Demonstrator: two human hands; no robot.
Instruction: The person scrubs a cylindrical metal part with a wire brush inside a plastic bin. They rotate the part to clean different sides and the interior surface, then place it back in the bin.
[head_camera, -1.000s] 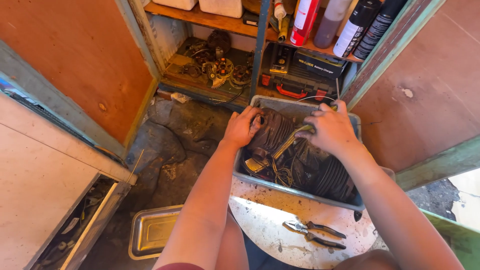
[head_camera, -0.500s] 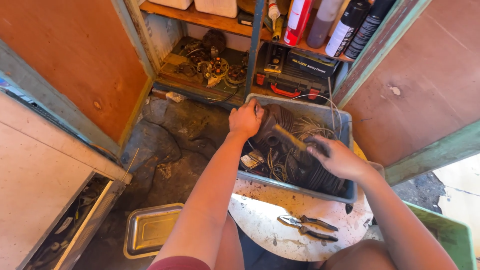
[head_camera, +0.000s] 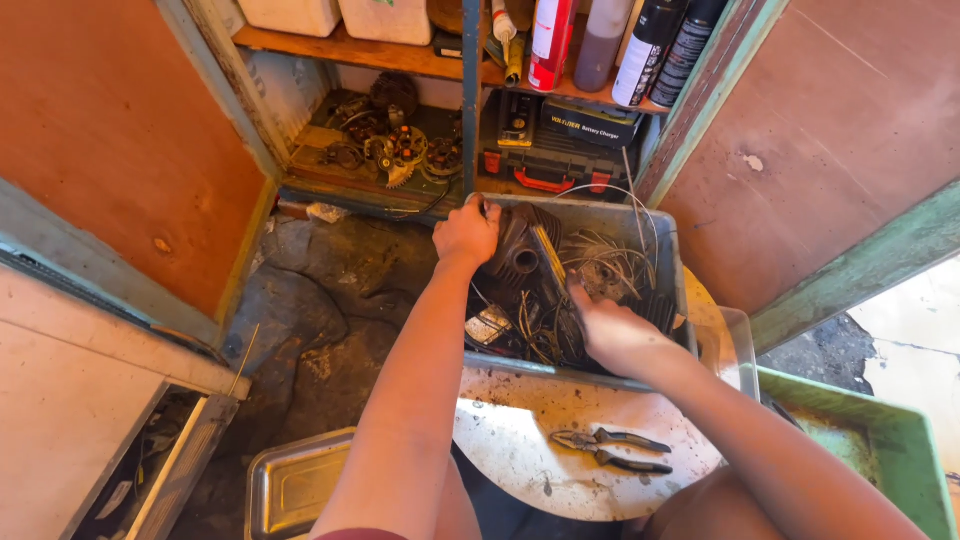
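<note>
Left hand (head_camera: 466, 232) grips the dark finned engine cylinder (head_camera: 520, 250) at the grey bin's (head_camera: 610, 216) far-left corner.
Right hand (head_camera: 608, 330) digs among tangled wires (head_camera: 610, 268) (fingers hidden, can't tell their state); pliers (head_camera: 610, 449) lie on the round board below.

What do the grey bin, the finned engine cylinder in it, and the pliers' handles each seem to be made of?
Grey bin: likely plastic, matte, with thin moulded walls.
Finned engine cylinder, held by the left hand: probably cast metal, dark and grimy, with cooling fins.
Pliers: steel jaws, handles seemingly dark rubber or plastic sleeves.
</note>
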